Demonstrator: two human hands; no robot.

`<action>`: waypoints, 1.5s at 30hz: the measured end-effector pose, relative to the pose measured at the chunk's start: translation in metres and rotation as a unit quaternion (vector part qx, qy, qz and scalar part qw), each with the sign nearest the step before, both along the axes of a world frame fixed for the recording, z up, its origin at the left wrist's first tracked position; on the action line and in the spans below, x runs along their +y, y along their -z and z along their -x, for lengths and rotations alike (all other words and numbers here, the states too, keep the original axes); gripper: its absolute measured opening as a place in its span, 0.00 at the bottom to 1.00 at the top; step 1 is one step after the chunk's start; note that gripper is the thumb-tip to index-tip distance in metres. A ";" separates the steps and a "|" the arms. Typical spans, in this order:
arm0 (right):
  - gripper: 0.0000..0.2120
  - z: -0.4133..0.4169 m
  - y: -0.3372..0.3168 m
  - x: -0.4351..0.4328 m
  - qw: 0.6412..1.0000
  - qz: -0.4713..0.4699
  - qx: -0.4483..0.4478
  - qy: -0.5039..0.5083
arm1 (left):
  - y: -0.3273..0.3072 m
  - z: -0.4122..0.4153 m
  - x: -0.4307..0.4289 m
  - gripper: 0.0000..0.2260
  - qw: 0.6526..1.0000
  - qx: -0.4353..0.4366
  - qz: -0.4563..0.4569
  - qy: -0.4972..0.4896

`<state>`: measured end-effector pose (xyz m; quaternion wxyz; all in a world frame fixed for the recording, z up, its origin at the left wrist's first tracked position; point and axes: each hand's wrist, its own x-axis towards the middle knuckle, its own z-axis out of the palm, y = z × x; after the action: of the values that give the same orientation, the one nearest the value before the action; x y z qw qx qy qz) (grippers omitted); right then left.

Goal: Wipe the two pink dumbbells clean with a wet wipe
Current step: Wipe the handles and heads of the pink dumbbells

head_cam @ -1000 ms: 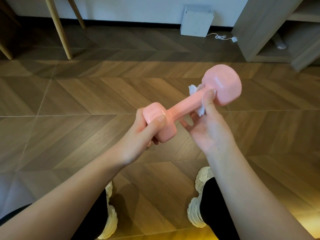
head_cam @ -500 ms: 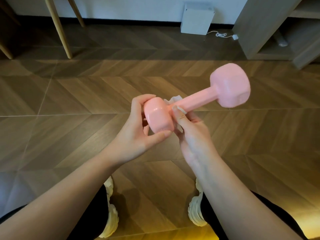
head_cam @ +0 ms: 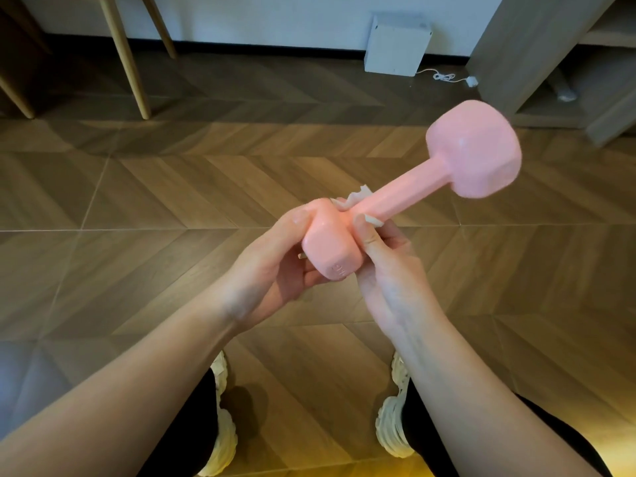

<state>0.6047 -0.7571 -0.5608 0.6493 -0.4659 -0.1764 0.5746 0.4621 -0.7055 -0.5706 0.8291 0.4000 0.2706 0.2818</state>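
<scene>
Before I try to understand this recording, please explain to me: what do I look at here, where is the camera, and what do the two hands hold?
There is no machine here: a person works with bare hands. The camera sits on the person's head and looks forward and down, so you see their own arms from above. The left hand grips the near head of one pink dumbbell. The right hand pinches a white wet wipe around the handle, next to that head. The far head points up and to the right, in the air. Below is a wooden floor, with the person's white shoes on it and a white box by the wall. A second dumbbell is not in view.
</scene>
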 end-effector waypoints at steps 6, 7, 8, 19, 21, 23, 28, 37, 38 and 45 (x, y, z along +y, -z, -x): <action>0.28 -0.001 -0.001 -0.002 0.999 0.030 -0.026 0.030 | 0.006 0.004 -0.001 0.31 0.949 0.085 -0.301 -0.045; 0.26 -0.002 -0.001 -0.003 0.999 0.029 -0.030 0.034 | 0.006 0.003 0.000 0.32 0.943 0.094 -0.315 -0.048; 0.24 -0.004 -0.002 -0.003 0.999 0.023 -0.030 0.036 | 0.004 0.002 0.001 0.36 0.948 0.099 -0.299 -0.044; 0.21 -0.006 -0.002 -0.004 0.992 0.044 -0.118 -0.003 | -0.008 -0.004 0.000 0.28 0.998 0.003 0.048 0.032; 0.21 -0.010 -0.001 -0.003 0.991 0.024 -0.128 -0.040 | -0.008 -0.004 0.002 0.28 0.998 -0.003 0.062 0.021; 0.19 -0.015 -0.002 -0.001 0.986 -0.006 -0.132 -0.098 | -0.008 -0.001 0.007 0.27 0.997 -0.015 0.067 0.026; 0.19 -0.020 -0.004 0.000 0.982 -0.034 -0.064 -0.174 | -0.010 0.006 0.010 0.24 0.997 -0.024 0.070 0.026; 0.29 0.003 -0.001 -0.002 0.995 0.053 -0.080 -0.022 | -0.004 -0.001 0.002 0.25 0.999 0.023 -0.044 -0.003; 0.28 0.003 -0.001 -0.002 0.995 0.059 -0.076 -0.008 | -0.003 -0.002 0.000 0.25 0.996 0.043 -0.076 -0.033; 0.20 0.002 -0.006 -0.006 0.997 0.069 -0.009 0.039 | -0.001 -0.002 -0.004 0.30 0.898 0.119 -0.416 -0.078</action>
<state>0.6024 -0.7630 -0.5550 0.6362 -0.5213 -0.1241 0.5551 0.4640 -0.7100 -0.5696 0.5242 0.7166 0.2557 0.3825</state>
